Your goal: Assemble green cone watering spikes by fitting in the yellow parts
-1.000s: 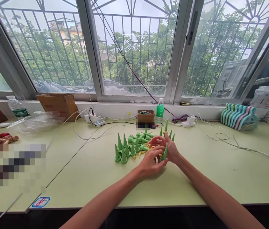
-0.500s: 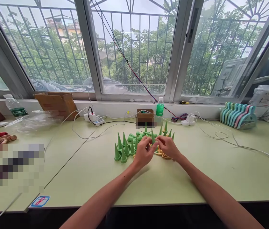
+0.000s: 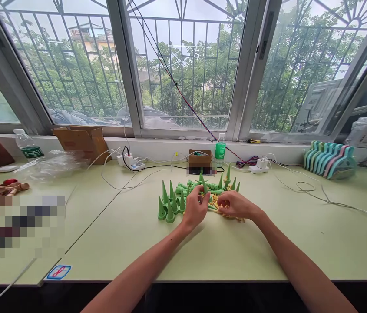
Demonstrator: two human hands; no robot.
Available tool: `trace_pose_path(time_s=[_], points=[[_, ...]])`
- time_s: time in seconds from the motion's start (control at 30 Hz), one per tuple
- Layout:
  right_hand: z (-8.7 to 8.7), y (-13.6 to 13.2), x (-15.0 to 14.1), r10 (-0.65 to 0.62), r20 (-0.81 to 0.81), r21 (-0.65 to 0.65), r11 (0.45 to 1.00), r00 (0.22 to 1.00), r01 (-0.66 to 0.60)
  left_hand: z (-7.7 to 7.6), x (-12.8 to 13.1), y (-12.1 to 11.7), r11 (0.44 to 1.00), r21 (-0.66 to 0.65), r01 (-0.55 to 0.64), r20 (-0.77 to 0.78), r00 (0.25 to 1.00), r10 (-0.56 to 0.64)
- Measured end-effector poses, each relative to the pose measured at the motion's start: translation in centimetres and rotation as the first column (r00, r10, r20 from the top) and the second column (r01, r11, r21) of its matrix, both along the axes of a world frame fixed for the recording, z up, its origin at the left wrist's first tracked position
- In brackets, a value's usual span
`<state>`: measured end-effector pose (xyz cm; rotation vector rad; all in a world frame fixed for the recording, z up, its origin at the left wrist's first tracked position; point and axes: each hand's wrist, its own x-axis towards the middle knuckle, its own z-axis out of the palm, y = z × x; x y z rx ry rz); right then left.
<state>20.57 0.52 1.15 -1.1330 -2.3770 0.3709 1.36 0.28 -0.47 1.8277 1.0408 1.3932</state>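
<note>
My left hand (image 3: 196, 208) is closed around a green plastic cone spike (image 3: 205, 187), its point upward. Beside it, my right hand (image 3: 235, 204) is lowered onto a pile of small yellow pieces (image 3: 232, 217), fingers curled together; whatever lies between the fingertips is hidden. To the left of my hands, several green cone spikes (image 3: 170, 214) stand upright on their round bases. Behind the hands lie more green ribbed parts (image 3: 181, 188), and another upright green spike (image 3: 228, 176) rises beyond my right hand.
Near the window stand a small cardboard box (image 3: 200, 157), a green-labelled bottle (image 3: 220, 148), a power strip (image 3: 259, 167) with trailing cables and a row of pastel hangers (image 3: 328, 161). At left are an open carton (image 3: 81, 145), clear plastic wrap (image 3: 56, 164) and red-and-wood items (image 3: 1, 186).
My right hand has left the cone spike and moved right and down to the yellow pieces. My left hand still holds the spike, now tilted slightly. The view has shifted a little.
</note>
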Motion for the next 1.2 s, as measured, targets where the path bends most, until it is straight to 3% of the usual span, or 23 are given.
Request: trace_pose_path(time_s=[0.2,0.4,0.8,1.2], points=[[-0.43,0.11,-0.29,-0.052,0.073,-0.066,0.996,0.996,0.057,0.10,-0.10,0.02,0.995,-0.097,0.036,0.079,0.997,-0.028],[-0.69,0.17,-0.46,-0.066,0.083,-0.054,0.996,0.994,0.070,0.37,-0.07,0.08,0.979,-0.189,0.075,0.180,0.983,-0.040],[-0.73,0.17,-0.88,-0.087,0.133,-0.047,0.994,0.987,0.094,0.18,-0.11,0.27,0.981,-0.183,0.066,0.164,0.986,-0.035],[-0.52,-0.14,-0.89,-0.076,-0.092,-0.005,0.997,0.993,0.076,-0.50,-0.16,0.73,0.987,-0.156,0.047,0.135,0.991,-0.026]])
